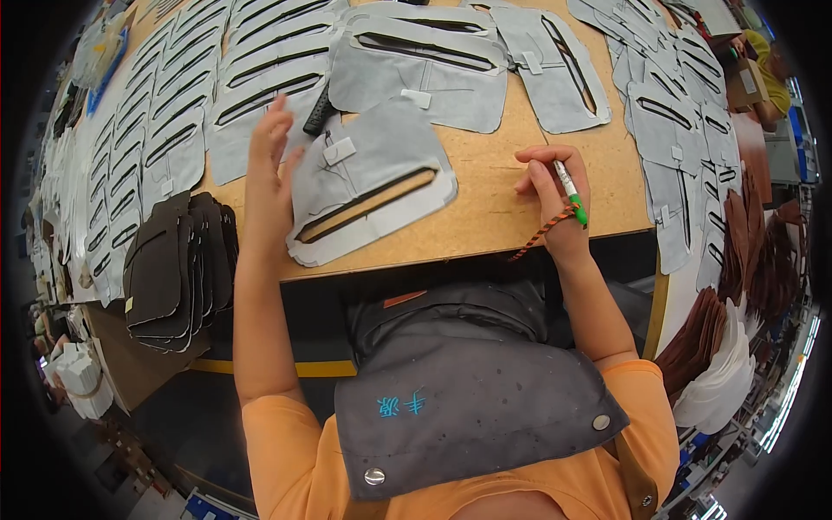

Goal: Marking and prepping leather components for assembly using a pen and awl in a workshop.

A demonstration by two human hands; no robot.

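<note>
Before me on the wooden table (497, 188) lies a loose grey panel (390, 140), slightly tilted. A long black-edged slot near its lower edge shows the wood through it. It bears a white tag (340, 151) and loose threads. My left hand (273, 153) is beside the panel's left edge, fingers apart and a little blurred. Whether the thumb touches the panel I cannot tell. In my right hand (552, 179) is a pen (569, 185) with a green end, held against the palm. An orange-and-black cord (543, 231) is tied around the pen and trails toward the table's front edge.
Overlapping rows of similar grey panels (175, 97) cover the left side, with more panels (666, 123) at right. A black textured handle (317, 114) pokes out between panels. Dark brown pieces (175, 266) overhang the left front edge. Reddish-brown pieces (699, 338) hang at right. Another person (767, 84) is far right.
</note>
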